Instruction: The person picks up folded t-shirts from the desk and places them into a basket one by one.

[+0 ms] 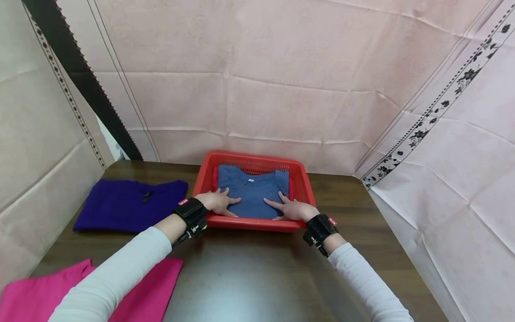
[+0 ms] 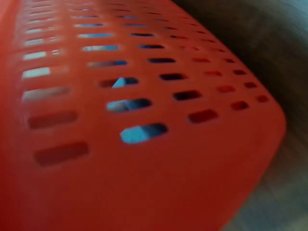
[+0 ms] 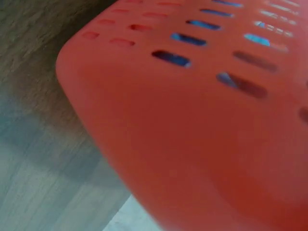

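Observation:
A folded blue-grey shirt (image 1: 251, 188) lies neckline-up inside the red plastic basket (image 1: 257, 225), with a strip of red cloth (image 1: 215, 179) showing under its sides. My left hand (image 1: 219, 201) rests on the shirt's left part, fingers spread. On the right part, my right hand (image 1: 295, 209) lies with its fingers spread too. Both wrists pass over the basket's front rim. The left wrist view is filled by the slotted basket wall (image 2: 159, 168), blue cloth showing through the holes. Likewise the right wrist view shows the basket wall (image 3: 144, 120), and neither wrist view shows a hand.
Left of the basket, a folded purple garment (image 1: 124, 205) lies on the brown wooden table (image 1: 241, 277). Nearer, at the lower left, is a pink garment (image 1: 153, 286), partly under the left sleeve. Pale patterned cloth (image 1: 281, 107) hangs behind the table and at both sides.

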Tool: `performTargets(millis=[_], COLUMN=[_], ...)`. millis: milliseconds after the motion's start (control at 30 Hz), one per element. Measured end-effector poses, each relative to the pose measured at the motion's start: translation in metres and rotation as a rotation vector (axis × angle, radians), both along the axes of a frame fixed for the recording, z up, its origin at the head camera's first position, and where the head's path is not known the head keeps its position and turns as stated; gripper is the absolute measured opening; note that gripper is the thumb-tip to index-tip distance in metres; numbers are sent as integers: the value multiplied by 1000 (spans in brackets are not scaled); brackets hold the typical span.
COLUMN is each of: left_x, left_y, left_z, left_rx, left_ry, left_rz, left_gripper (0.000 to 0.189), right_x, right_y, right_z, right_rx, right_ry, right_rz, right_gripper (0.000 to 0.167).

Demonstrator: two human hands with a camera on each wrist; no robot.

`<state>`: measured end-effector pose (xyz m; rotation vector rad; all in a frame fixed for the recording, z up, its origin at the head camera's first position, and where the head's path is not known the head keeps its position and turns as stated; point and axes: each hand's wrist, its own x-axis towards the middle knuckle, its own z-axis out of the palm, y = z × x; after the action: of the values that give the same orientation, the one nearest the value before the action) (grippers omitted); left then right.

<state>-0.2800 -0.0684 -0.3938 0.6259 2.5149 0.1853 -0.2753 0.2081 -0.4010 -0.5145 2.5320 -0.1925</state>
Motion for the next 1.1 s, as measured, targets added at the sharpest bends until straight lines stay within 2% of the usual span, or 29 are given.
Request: performTargets(millis=[100, 167, 233, 300, 400, 533, 633, 733, 800, 900, 1100], left_x=[-4, -7, -8, -7, 2, 28, 53, 79, 94, 115, 153], left_y=[-1, -3, -6, -9, -13, -17, -24, -36, -48, -67, -113], left_z=[2, 6, 10, 16, 28, 43, 50, 52, 50, 42, 10], left_rx=[13, 43, 89, 165, 305, 456, 493, 502, 501, 490, 420], left_ry=[12, 46, 123, 219, 359, 524, 650, 747, 793, 851, 887], left_rz=[-25, -58, -98, -110, -65, 1, 19, 50, 82, 137, 274], left_gripper=[72, 71, 63, 51, 33, 19, 12, 7, 4, 2, 5], right_x=[0, -3, -4, -2, 9, 32, 53, 76, 90, 109, 133], right_y=[-1, -1, -1, -3, -10, -32, -54, -78, -93, -114, -150], right_z=[2, 3, 6, 9, 17, 27, 32, 35, 34, 29, -1], right_rx=[-21, -55, -113, -189, -310, -444, -492, -528, -546, -562, -498], right_ry=[25, 82, 173, 284, 455, 651, 793, 885, 894, 847, 737], right_rz=[-24, -19, -9, -10, -53, -97, -55, 7, 44, 92, 187], right_gripper=[79, 77, 71, 60, 43, 25, 13, 9, 10, 15, 24])
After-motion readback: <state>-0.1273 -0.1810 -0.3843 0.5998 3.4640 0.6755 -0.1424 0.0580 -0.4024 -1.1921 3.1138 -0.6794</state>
